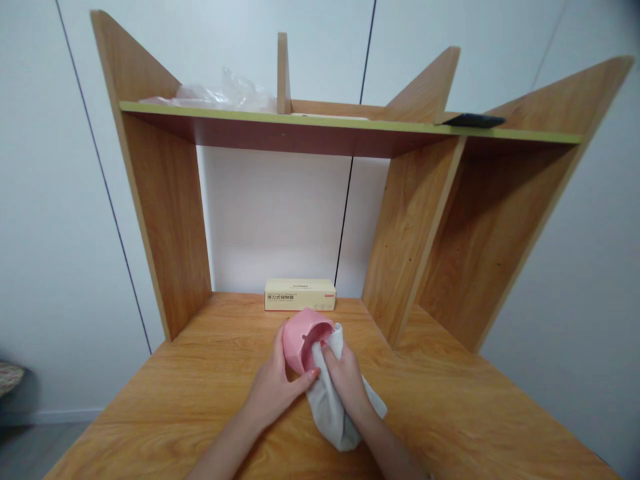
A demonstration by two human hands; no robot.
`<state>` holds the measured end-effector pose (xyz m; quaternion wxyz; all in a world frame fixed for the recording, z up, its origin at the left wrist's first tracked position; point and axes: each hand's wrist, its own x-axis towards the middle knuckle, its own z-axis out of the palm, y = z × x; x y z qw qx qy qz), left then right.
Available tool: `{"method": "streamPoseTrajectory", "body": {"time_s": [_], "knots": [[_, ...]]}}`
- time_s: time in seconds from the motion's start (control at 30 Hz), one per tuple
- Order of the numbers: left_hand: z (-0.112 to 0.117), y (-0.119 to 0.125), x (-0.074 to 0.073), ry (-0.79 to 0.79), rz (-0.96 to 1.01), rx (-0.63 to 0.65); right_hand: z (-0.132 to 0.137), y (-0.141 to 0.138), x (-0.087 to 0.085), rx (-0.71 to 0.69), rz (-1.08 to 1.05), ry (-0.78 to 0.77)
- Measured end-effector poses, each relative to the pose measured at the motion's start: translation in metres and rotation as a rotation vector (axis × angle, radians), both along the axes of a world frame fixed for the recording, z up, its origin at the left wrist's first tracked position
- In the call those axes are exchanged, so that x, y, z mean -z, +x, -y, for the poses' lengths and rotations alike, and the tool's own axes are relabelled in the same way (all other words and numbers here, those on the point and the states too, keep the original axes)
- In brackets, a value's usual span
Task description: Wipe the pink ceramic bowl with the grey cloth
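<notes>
A pink, cup-like pot is tilted above the desk, its opening turned toward the right and toward me. My left hand grips it from the left, thumb at the lower rim and fingers behind the wall. In my right hand is a light grey cloth, pinched at the pot's opening, with part of the cloth inside the rim. The rest of the cloth hangs down below and to the right of my right hand. The inside bottom of the pot is hidden.
A cream cling-film box stands behind the pot on the wooden desk. Wooden shelf panels rise on both sides. Clear plastic bags and a dark flat object lie on the upper shelf.
</notes>
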<state>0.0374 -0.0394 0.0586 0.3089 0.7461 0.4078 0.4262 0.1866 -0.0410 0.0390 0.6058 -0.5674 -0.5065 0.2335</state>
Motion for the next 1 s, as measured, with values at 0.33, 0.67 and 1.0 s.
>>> {"method": "streamPoseTrajectory", "body": {"time_s": [0.33, 0.67, 1.0], "knots": [[-0.004, -0.012, -0.010, 0.013, -0.159, -0.213, 0.008, 0.005, -0.014, 0.120, 0.460, -0.093], [0.002, -0.012, -0.011, 0.113, -0.201, -0.077, 0.005, 0.008, -0.008, 0.015, 0.409, -0.012], [0.001, 0.000, 0.000, 0.006, -0.015, -0.011, 0.002, 0.001, -0.003, 0.034, 0.119, -0.010]]}}
